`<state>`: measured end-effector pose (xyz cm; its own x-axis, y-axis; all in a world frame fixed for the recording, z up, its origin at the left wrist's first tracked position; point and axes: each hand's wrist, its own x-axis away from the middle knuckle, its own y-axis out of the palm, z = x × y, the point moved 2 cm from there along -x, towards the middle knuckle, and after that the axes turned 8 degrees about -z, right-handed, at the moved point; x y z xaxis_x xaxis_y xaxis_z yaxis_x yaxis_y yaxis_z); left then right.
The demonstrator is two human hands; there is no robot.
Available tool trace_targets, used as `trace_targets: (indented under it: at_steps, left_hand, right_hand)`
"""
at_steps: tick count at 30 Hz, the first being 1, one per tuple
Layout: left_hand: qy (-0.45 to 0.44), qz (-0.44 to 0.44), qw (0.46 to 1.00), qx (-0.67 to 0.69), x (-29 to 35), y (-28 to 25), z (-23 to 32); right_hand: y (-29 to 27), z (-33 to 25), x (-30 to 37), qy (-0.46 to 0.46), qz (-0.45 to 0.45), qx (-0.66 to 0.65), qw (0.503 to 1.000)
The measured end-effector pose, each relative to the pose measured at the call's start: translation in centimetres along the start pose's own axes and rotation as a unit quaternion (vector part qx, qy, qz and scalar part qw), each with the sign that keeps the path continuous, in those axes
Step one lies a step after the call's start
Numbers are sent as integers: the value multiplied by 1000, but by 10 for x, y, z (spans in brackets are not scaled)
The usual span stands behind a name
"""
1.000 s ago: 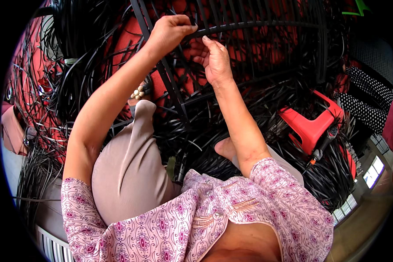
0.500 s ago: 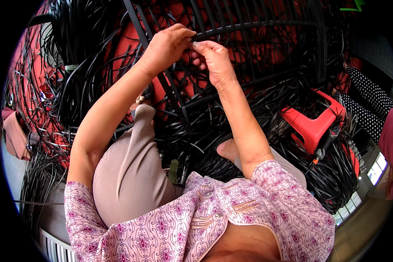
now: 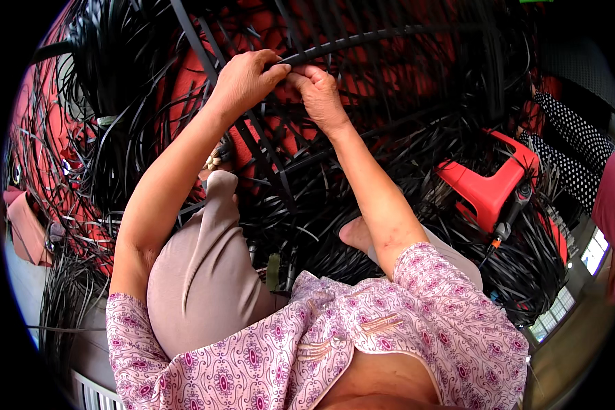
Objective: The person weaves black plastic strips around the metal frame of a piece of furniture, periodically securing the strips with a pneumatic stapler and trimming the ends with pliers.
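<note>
A black frame with a curved bar spans the upper middle, bands of dark strip showing along the bar. My left hand is closed around the bar's left end, thumb toward me. Right beside it, just below the bar, my right hand has its thumb and fingers pinched together near my left thumb. Whatever lies between those right fingertips is hidden; it may be a thin black strip. A straight black bar of the frame slants down past my left hand.
Loose black plastic strips lie tangled around my legs and over a red surface. A thick bundle of strips hangs at the left. To the right is a red plastic stool with a dark-handled tool; polka-dot fabric lies beyond.
Both hands have shifted slightly left, and the left hand a little lower, closer to each other. The frame has moved left and up in the view.
</note>
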<state>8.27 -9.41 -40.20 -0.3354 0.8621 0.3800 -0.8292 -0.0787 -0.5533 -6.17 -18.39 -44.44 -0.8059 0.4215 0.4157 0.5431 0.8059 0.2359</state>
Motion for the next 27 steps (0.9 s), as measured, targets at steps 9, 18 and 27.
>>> trace_targets:
  at_steps: [9,18,27]
  left_hand:
    - [63,120,975,-173,14,19,8]
    - [95,131,955,-250,-2,37,-18]
    - [73,132,954,-259,8,29,16]
  right_hand:
    - [-36,18,38,119,79,16,990]
    - [-245,-151,202,51,176,559,808]
    - [-449,-168,444,341,550,503,573]
